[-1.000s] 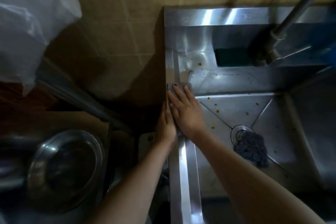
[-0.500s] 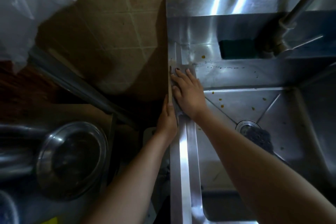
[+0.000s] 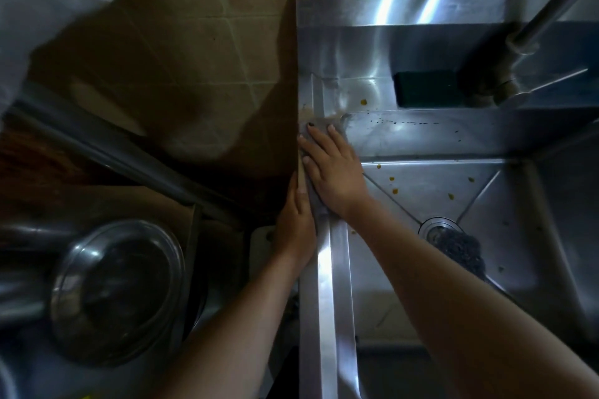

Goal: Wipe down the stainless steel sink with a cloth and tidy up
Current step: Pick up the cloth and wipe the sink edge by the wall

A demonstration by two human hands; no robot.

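A person's right hand (image 3: 334, 172) presses a grey cloth (image 3: 319, 124) flat, fingers spread and straight, on the left rim of a stainless steel sink (image 3: 327, 285), just toward 12 o'clock of the frame's centre. Over the past second the hand and cloth have slid up the rim toward the back corner, reaching a brownish smear there. The left hand (image 3: 296, 220) has followed, lying against the rim's outer edge with its thumb on top and its visible fingers straight, gripping nothing. The rim pass looks almost done. Orange spots (image 3: 363, 102) on the back ledge at 1 o'clock and on the basin floor remain unwiped. A dark scouring pad (image 3: 460, 251) sits beside the drain at 4 o'clock, and a dark green sponge (image 3: 424, 87) rests on the ledge at 2 o'clock, both likely still to be tidied.
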